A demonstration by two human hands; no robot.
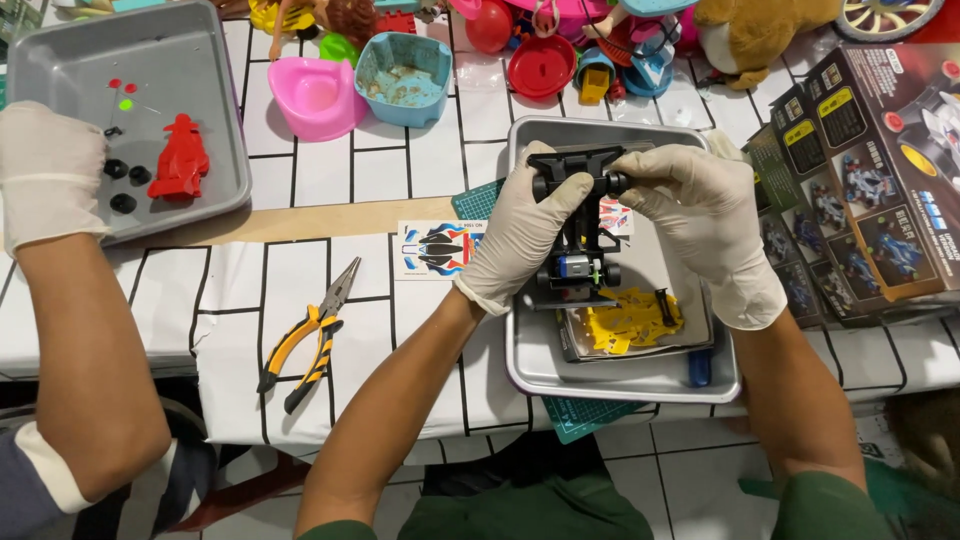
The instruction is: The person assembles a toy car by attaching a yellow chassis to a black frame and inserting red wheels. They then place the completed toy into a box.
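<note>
- The black toy-car chassis point(578, 225) is held above the steel tray point(620, 375), steadied at both sides.
- Left hand point(520, 235) grips its left end; right hand point(700, 225) pinches the right end at a wheel.
- Yellow parts point(630, 322) lie in the tray beneath, probably kept there to stay together.
- Near left, pliers point(305, 340) and a sticker sheet point(440, 248) lie on the table.
- Far left, a co-worker's gloved hand point(45, 170) rests on a grey tray point(215, 100) holding a red body point(180, 158).
- Model-kit boxes point(860, 170) sit at right.

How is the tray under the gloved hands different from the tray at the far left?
The near tray holds yellow parts and sits under both hands; the left tray holds a red car body and small black wheels. The near tray looks brighter, the left one duller. Both are metal, rectangular and shallow.
</note>
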